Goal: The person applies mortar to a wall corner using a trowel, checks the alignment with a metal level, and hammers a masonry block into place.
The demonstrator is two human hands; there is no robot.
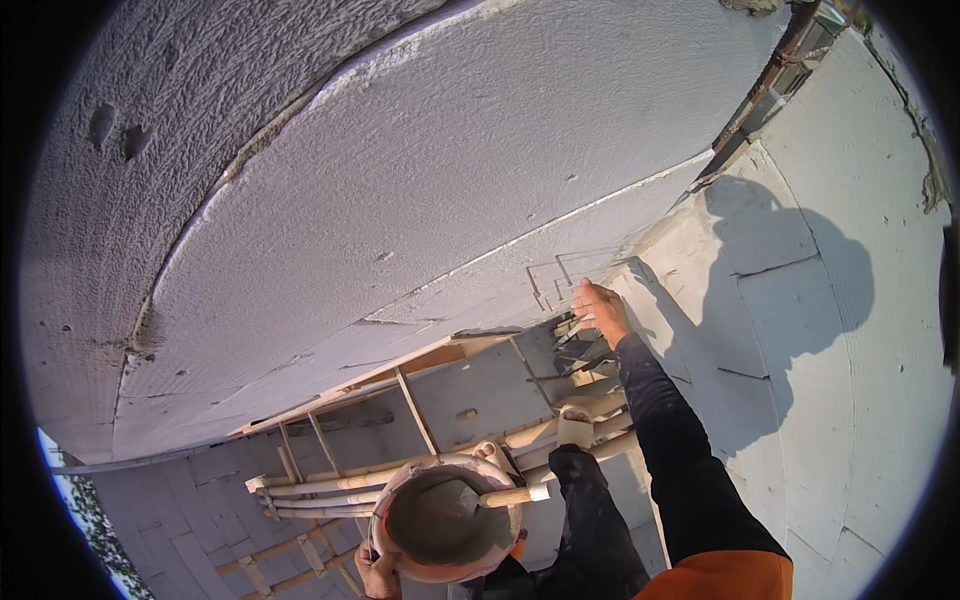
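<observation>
Pale block wall point(890, 400) at right; parallel bamboo poles point(325, 486) below; wooden crosspieces point(312, 556) at lower left

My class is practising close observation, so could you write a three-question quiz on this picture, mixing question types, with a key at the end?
1. What does the left hand grip?
2. True or false: the right hand grips the trowel.
3. Fill in: on the wall at picture right falls a large dark ____.

Key:
1. The rim of the bucket.
2. False: the trowel lies in the bucket, away from that hand.
3. Shadow.
</observation>
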